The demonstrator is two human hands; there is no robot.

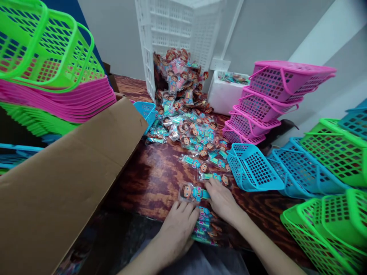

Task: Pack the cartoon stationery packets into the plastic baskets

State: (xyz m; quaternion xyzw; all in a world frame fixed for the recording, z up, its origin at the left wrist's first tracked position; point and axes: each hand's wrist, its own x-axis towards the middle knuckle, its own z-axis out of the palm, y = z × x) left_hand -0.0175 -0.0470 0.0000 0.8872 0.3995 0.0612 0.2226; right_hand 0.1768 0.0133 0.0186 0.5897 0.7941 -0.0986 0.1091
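Observation:
Small clear plastic packets with a brown-haired cartoon figure in turquoise lie on the wood-grain table (pixel 149 179). At the near edge, my left hand (pixel 179 221) is curled round the left side of a pile of these packets (pixel 205 221), its thumb low and partly hidden. One packet (pixel 192 192) lies just above the pile, its head end to the left. My right hand (pixel 222 200) is closed at that packet's right end, fingers bent. Its fingertips also reach the edge of another packet (pixel 222 178) just beyond.
A heap of packets (pixel 186 130) spills from a tipped white crate (pixel 172 23). Pink baskets (pixel 269 82), blue baskets (pixel 255 168) and green baskets (pixel 329 225) stand at right. An open cardboard box (pixel 77 164) and stacked baskets (pixel 57 46) fill the left. Behind stands a white foam box (pixel 226 93).

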